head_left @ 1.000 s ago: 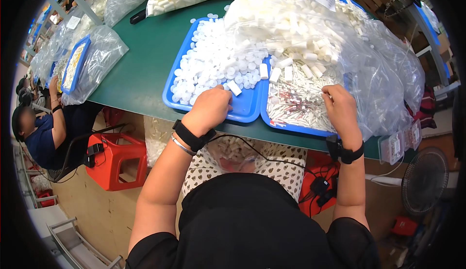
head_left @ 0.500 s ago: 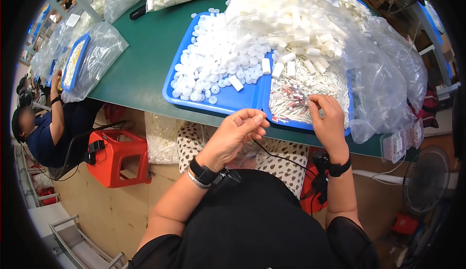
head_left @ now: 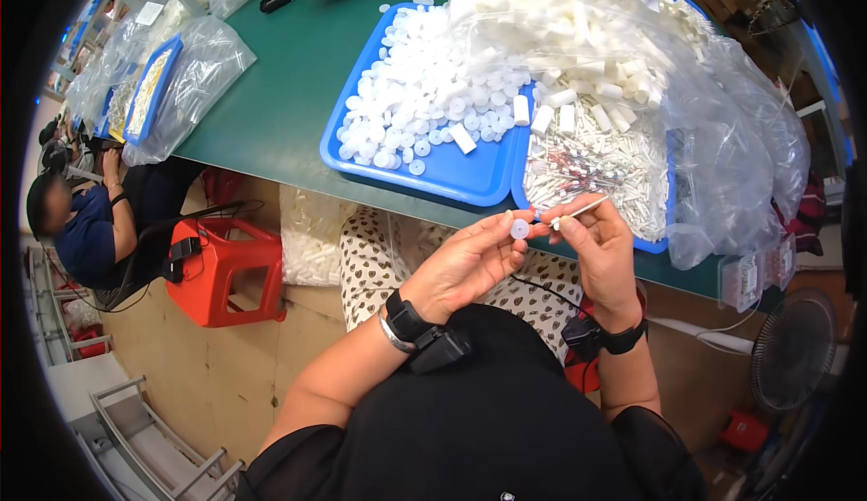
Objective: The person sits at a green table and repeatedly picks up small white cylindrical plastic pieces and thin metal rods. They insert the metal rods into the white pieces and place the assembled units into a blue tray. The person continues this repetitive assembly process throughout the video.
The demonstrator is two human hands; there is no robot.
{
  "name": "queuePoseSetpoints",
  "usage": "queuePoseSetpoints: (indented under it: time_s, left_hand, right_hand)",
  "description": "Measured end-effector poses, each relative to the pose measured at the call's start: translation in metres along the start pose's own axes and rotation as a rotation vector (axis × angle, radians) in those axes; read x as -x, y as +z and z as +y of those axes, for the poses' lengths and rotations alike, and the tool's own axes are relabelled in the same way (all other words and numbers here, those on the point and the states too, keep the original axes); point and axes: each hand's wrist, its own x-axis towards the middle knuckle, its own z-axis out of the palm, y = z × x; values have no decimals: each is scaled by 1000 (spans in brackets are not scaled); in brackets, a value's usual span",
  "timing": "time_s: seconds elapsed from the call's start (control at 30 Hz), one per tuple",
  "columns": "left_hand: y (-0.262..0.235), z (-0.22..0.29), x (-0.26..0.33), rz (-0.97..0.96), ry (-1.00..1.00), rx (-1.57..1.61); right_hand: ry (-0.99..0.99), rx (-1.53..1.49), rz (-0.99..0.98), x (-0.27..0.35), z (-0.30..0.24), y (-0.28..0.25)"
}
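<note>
Just in front of the trays, my left hand [head_left: 470, 264] pinches a small translucent white disc [head_left: 519, 228] between thumb and fingertips. Close beside it, my right hand [head_left: 600, 250] is closed on a thin white stick [head_left: 583, 207], which points up and to the right. The fingertips of both hands nearly meet. Beyond them, a blue tray [head_left: 465, 189] bears a heap of similar white discs [head_left: 420, 72]. To its right, a second blue tray [head_left: 518, 187] is filled with thin white sticks [head_left: 637, 187], some with reddish parts among them.
A large clear bag of white cylinders [head_left: 560, 22] leans over the trays, with loose cylinders [head_left: 521, 111] below it. The trays rest on a green table [head_left: 271, 131]. At left are a red stool [head_left: 226, 271] and a seated person [head_left: 86, 230]. A fan [head_left: 793, 347] stands at right.
My right hand has come away from the stick tray toward my left hand, with a white stick now showing in it. The disc in my left hand has come into sight.
</note>
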Motion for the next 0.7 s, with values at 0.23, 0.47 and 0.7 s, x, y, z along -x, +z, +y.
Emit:
queuePoseSetpoints:
  time_s: [0.23, 0.47, 0.7]
  left_hand:
    - [-10, -2, -2, -28, 3, 53]
    - [-10, 0, 0, 44, 28, 106]
    - [-13, 0, 0, 91, 39, 135]
  right_hand:
    - [-99, 155, 91, 2, 17, 7]
    - [-235, 449, 75, 4, 17, 11]
    - [-273, 595, 88, 4, 19, 7]
